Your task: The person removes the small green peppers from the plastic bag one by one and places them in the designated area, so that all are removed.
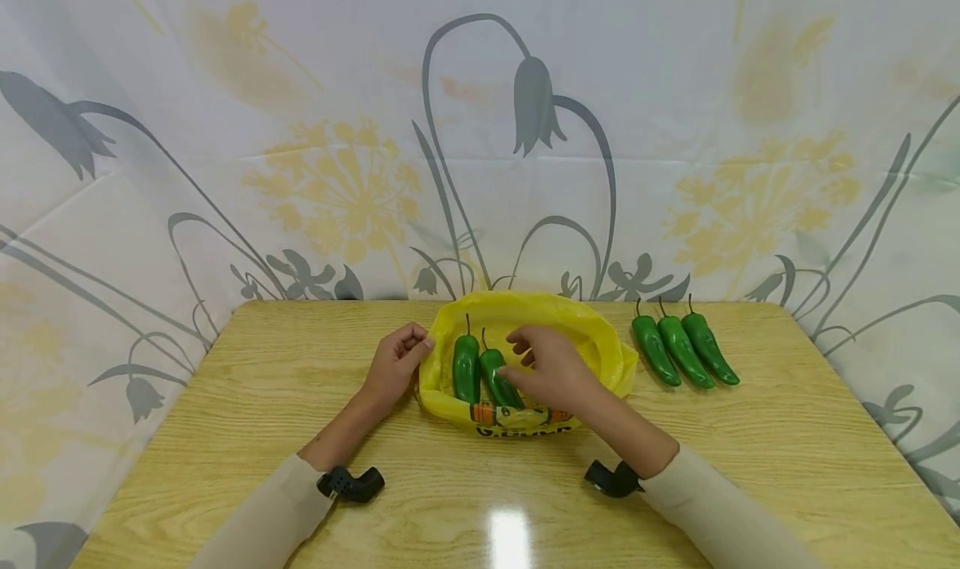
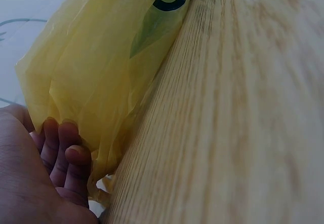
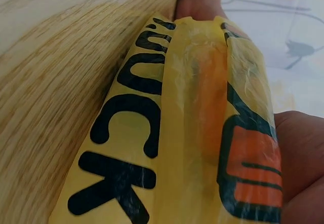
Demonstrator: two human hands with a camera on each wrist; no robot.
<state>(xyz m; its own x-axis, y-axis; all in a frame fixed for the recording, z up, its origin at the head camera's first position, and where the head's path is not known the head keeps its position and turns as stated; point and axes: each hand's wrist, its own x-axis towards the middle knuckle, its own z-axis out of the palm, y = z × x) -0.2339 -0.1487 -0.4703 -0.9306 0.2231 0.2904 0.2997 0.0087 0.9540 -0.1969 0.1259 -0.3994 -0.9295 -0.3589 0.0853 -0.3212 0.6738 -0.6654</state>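
A yellow plastic bag (image 1: 540,304) lies on the table with its mouth spread wide. Two green chili peppers, a left one (image 1: 466,371) and a right one (image 1: 497,379), rest side by side inside it, stems pointing away. At the bag's left edge my left hand (image 1: 393,366) pinches the plastic; the left wrist view shows curled fingers (image 2: 68,133) against the bag's side. My right hand (image 1: 553,367) is over the bag's mouth, thumb and fingers apart, the thumb close to the right pepper. Whether it touches that pepper I cannot tell. The bag's printed front wall (image 3: 197,97) hides most of this hand in the right wrist view.
Three more green chili peppers (image 1: 683,352) lie in a row on the wooden table (image 1: 795,436), right of the bag. A flower-printed cloth (image 1: 480,177) hangs behind the table's far edge. Black wrist devices (image 1: 352,485) are strapped on both forearms.
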